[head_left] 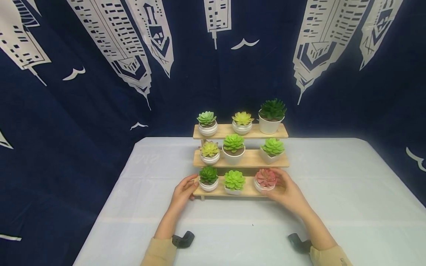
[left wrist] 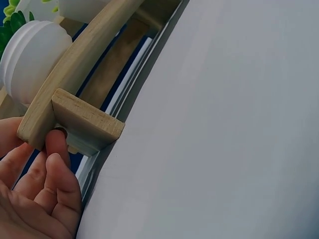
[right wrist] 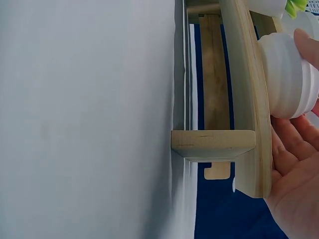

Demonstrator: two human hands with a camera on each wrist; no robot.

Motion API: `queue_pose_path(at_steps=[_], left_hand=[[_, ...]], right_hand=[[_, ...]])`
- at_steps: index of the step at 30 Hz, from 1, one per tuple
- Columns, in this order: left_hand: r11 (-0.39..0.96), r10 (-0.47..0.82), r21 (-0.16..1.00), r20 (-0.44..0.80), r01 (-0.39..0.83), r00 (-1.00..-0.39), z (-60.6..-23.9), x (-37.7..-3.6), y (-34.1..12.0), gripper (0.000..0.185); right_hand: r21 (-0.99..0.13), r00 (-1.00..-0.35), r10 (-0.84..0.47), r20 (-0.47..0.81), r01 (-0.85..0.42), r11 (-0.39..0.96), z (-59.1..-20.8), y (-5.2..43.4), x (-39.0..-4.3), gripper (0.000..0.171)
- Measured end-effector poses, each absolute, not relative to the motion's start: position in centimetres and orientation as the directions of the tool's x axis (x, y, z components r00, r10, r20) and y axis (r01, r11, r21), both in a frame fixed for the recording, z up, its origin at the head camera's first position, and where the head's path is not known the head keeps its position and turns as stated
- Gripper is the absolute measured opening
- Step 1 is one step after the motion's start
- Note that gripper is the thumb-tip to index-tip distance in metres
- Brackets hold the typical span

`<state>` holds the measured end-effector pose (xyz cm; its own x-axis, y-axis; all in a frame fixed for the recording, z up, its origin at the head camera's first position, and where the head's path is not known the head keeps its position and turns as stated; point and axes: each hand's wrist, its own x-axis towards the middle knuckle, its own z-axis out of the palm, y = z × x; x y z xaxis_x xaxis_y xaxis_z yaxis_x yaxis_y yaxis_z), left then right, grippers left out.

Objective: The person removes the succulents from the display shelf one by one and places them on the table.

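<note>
Left end of the bottom tier (head_left: 250, 188) of the wooden stand (head_left: 253, 159) is pinched by the left hand (head_left: 183, 189), fingers curled in. Pink succulent (head_left: 265, 178) is gripped round its pot (right wrist: 284, 74) by the right hand (head_left: 289, 192), at the tier's right end; full seating can't be told. If the pot is caught by a finger on release, it could be dragged over the edge. If the stand is tugged, dark green succulent (head_left: 208, 175) and top-tier pots (head_left: 269, 125) could be toppled.
</note>
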<state>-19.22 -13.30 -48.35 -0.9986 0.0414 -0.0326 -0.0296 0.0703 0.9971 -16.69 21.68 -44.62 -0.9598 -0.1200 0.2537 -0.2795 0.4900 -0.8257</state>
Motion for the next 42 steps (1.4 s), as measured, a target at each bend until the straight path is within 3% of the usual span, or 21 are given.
queue_pose_path(at_steps=[12,21,31,42], left_hand=[[0.076,0.026,0.996,-0.043,-0.041,-0.999,-48.6,-19.4,-13.4,0.043],[0.052,0.046,0.998,-0.02,-0.017,-0.999,-48.7,-19.3,-13.5,0.043],[0.054,0.031,0.998,-0.045,-0.043,-0.999,-48.7,-19.3,-13.3,0.041],[0.034,0.052,0.998,-0.049,-0.047,-0.997,-47.6,-18.9,-13.3,0.041]], right_hand=[[-0.826,-0.969,-0.1,0.225,-0.245,0.508,-44.6,22.4,-17.0,0.072],[-0.817,-0.934,-0.094,0.346,-0.349,0.459,-43.3,23.7,-16.7,0.066],[-0.815,-0.944,-0.051,0.326,-0.308,0.491,-42.1,25.2,-16.2,0.067],[-0.79,-0.897,-0.001,0.442,-0.39,0.472,-41.2,27.3,-16.0,0.063]])
